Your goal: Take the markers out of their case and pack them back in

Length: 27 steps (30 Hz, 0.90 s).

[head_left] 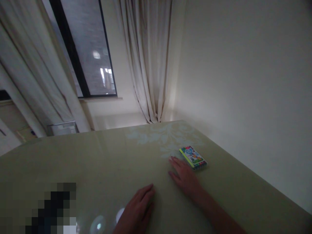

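A small flat pack with a colourful cartoon cover [193, 156], looking like a set of coloured pens, lies on the table [102, 162] toward its right side. Just left of the pack rests my right hand [184, 175], palm down, its fingers stretched out and thumb apart. Nothing is held in it. Closer to me, my left hand [138, 206] lies on its side on the tabletop, fingers extended close together, holding nothing that I can see. Part of its palm side is in shadow.
The greenish, glossy table has a pale leaf pattern [168, 133] at its far corner. A bare wall [243, 81] runs along the right edge. Behind stand curtains [148, 58] and a dark-framed window [92, 48]. A blurred-out patch [51, 211] covers the lower left.
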Each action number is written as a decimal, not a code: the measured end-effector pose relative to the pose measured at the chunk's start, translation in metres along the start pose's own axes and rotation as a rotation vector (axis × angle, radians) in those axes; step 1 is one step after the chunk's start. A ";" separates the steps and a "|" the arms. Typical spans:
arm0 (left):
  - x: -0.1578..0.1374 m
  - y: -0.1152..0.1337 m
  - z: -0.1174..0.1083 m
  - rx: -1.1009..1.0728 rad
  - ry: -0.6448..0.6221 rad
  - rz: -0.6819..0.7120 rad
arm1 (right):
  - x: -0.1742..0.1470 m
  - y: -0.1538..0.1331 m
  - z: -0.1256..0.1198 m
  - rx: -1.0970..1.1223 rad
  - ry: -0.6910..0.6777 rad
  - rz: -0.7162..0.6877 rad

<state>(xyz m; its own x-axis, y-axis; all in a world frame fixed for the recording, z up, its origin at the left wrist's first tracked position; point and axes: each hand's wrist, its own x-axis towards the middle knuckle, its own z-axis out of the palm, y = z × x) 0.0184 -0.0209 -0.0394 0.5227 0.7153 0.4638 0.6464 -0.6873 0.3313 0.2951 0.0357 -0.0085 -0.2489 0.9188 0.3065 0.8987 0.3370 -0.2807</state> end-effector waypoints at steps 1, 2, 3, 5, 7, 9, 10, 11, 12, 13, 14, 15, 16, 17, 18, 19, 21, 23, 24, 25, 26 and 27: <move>0.001 0.002 -0.001 0.007 -0.009 0.006 | -0.002 -0.007 0.001 0.030 -0.059 -0.020; 0.002 0.003 -0.003 0.013 -0.020 0.012 | -0.004 -0.013 0.002 0.051 -0.107 -0.028; 0.003 0.004 -0.004 0.019 -0.028 0.017 | -0.005 -0.016 0.002 0.066 -0.141 -0.027; 0.005 0.007 -0.005 0.027 -0.039 0.016 | -0.006 -0.019 -0.001 0.087 -0.173 -0.011; 0.006 0.009 -0.006 0.026 -0.046 0.017 | -0.004 -0.017 -0.004 0.111 -0.182 -0.009; 0.007 0.010 -0.008 0.019 -0.047 0.016 | -0.001 -0.012 -0.006 0.131 -0.179 -0.026; 0.008 0.010 -0.008 0.014 -0.047 0.014 | 0.001 -0.007 -0.007 0.127 -0.161 -0.029; 0.008 0.011 -0.009 0.011 -0.044 0.013 | 0.003 -0.002 -0.007 0.107 -0.126 -0.021; 0.008 0.011 -0.009 0.007 -0.042 0.011 | 0.005 0.006 -0.008 0.068 -0.073 0.004; 0.007 0.011 -0.010 0.004 -0.042 0.008 | 0.007 0.015 -0.009 0.013 -0.005 0.047; 0.007 0.011 -0.010 0.000 -0.042 0.007 | 0.008 0.025 -0.011 -0.055 0.077 0.110; 0.007 0.011 -0.010 -0.004 -0.044 0.005 | 0.009 0.038 -0.013 -0.123 0.152 0.185; 0.007 0.011 -0.010 -0.007 -0.046 0.003 | 0.009 0.051 -0.015 -0.181 0.213 0.270; 0.007 0.011 -0.010 -0.009 -0.049 0.001 | 0.009 0.065 -0.016 -0.226 0.277 0.365; 0.008 0.011 -0.010 -0.011 -0.054 -0.004 | 0.009 0.078 -0.017 -0.249 0.299 0.428; 0.008 0.010 -0.010 -0.012 -0.062 -0.008 | 0.008 0.090 -0.016 -0.237 0.272 0.461; 0.008 0.010 -0.009 -0.018 -0.084 -0.022 | 0.008 0.105 -0.014 -0.174 0.217 0.476; 0.007 0.010 -0.006 -0.031 -0.100 -0.043 | 0.009 0.104 -0.010 -0.110 0.209 0.435; 0.007 0.010 -0.005 -0.038 -0.099 -0.058 | 0.010 0.097 -0.008 -0.079 0.219 0.404; 0.006 0.010 -0.003 -0.043 -0.093 -0.073 | 0.010 0.086 -0.007 -0.045 0.230 0.367; 0.006 0.011 -0.002 -0.044 -0.079 -0.087 | 0.011 0.071 -0.006 0.001 0.223 0.328; 0.005 0.012 0.000 -0.039 -0.062 -0.102 | 0.010 0.055 -0.005 0.067 0.189 0.268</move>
<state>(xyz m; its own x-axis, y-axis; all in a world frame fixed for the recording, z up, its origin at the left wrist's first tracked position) 0.0286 -0.0254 -0.0332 0.4896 0.7874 0.3745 0.6765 -0.6140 0.4066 0.3435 0.0626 -0.0160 0.0698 0.9243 0.3751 0.8958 0.1074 -0.4313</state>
